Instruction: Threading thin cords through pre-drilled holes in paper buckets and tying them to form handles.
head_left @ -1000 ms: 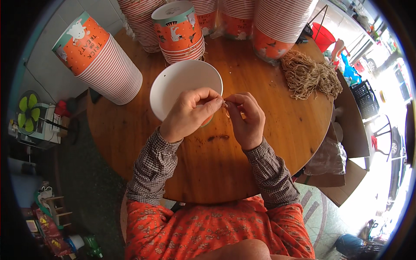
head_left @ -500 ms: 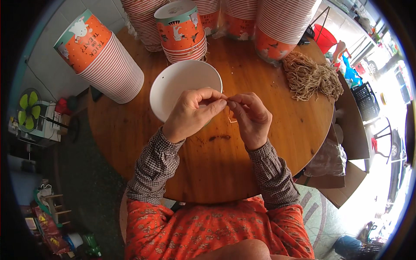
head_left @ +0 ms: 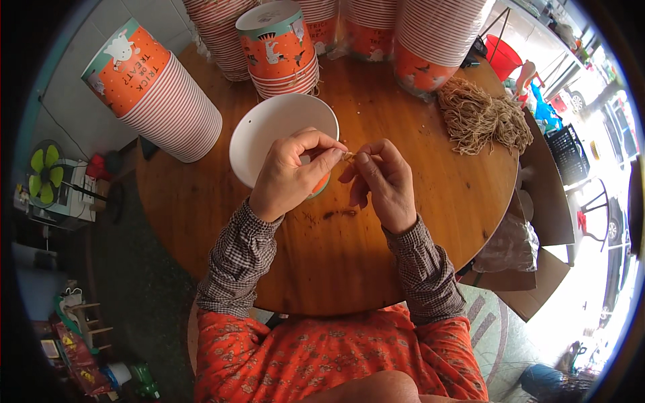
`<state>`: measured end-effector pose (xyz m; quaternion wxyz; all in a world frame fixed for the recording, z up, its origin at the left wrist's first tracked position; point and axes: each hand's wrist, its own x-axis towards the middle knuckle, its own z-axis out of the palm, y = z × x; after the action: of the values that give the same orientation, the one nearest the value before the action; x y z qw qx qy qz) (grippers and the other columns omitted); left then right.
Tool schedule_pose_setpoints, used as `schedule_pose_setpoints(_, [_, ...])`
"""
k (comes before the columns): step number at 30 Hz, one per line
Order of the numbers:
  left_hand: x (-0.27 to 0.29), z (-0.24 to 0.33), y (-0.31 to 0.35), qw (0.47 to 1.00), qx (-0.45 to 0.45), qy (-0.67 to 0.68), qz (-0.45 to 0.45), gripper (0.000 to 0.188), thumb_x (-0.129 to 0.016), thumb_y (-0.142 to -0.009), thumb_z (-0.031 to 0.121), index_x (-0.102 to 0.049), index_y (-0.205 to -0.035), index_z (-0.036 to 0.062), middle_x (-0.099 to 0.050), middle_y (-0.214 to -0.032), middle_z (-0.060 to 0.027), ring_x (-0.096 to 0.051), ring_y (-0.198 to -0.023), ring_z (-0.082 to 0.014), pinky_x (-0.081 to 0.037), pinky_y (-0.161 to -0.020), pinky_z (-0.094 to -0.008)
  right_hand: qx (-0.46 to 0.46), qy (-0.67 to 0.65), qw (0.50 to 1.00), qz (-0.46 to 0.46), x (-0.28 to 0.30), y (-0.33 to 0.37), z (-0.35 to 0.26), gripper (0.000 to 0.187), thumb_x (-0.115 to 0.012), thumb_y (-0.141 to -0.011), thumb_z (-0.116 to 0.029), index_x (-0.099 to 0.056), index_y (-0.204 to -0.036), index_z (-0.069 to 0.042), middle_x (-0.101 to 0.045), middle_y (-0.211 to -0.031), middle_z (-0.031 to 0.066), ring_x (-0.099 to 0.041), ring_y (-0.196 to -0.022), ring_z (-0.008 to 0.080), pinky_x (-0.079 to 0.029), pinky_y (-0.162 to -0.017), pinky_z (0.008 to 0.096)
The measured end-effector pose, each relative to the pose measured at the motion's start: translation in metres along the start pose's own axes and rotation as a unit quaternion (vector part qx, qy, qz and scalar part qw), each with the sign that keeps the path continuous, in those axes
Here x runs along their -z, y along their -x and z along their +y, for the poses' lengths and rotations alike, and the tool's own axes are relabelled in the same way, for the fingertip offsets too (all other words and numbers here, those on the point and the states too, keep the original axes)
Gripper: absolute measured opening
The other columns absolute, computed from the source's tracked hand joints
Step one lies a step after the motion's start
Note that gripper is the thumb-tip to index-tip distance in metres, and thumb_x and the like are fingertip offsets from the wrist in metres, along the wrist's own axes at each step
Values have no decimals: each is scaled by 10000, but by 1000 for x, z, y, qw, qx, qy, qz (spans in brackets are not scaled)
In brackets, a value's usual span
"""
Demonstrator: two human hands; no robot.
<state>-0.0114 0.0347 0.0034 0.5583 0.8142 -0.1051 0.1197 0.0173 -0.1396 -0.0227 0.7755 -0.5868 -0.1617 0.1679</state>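
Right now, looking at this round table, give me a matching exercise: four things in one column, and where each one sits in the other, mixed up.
Things:
1. open paper bucket
2. bundle of tan twine
3. tilted stack of buckets
4. short twine piece

Places:
A. table's right side
B. pinched between left hand and right hand
C. table's far left edge
D. just beyond the left hand

Pairs: 1-D, 2-A, 3-C, 4-B
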Motion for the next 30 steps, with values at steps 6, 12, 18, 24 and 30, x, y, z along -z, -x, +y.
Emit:
schedule_pose_setpoints(6, [-3,0,2,998,29,46,34,75,-634,-879,66,-664,-876,-2,-647,-783,-29,-581,-677,-73,-467,-621,-216,49,3,998,24,2,-2,8,119,-504,-979,-114,-508,-896,-29,-649,-751,96,-557,-488,110,-422,-423,213])
schedule_pose_setpoints(12, [-4,0,3,998,-15,-34,42,46,-672,-833,35,-657,-864,5,-612,-725,1,-524,-616,-55,-438,-564,-218,54,-18,998,37,5,-3,8,99,-513,-967,-100,-512,-899,-28,-648,-737,68,-542,-502,67,-429,-438,190])
schedule_pose_setpoints(18, [-3,5,3,991,-34,-122,39,52,-698,-806,32,-667,-845,19,-549,-654,-7,-443,-545,-75,-395,-515,-251,60,-22,997,42,7,-6,12,108,-534,-956,-103,-519,-882,-27,-641,-728,57,-542,-506,68,-427,-441,196])
schedule_pose_setpoints(24, [-6,4,4,980,-78,-171,60,75,-709,-822,23,-702,-896,21,-386,-503,40,-340,-487,-26,-320,-466,-222,56,-19,998,33,8,-7,15,97,-554,-948,-105,-532,-891,-29,-614,-720,34,-541,-525,63,-433,-459,199])
schedule_pose_setpoints(30, [-6,0,3,980,-96,-164,66,74,-706,-826,27,-712,-899,21,-519,-524,-3,-438,-486,-26,-352,-461,-234,51,-10,998,43,8,-8,16,103,-564,-945,-109,-537,-884,-30,-592,-712,19,-540,-533,63,-433,-467,199])
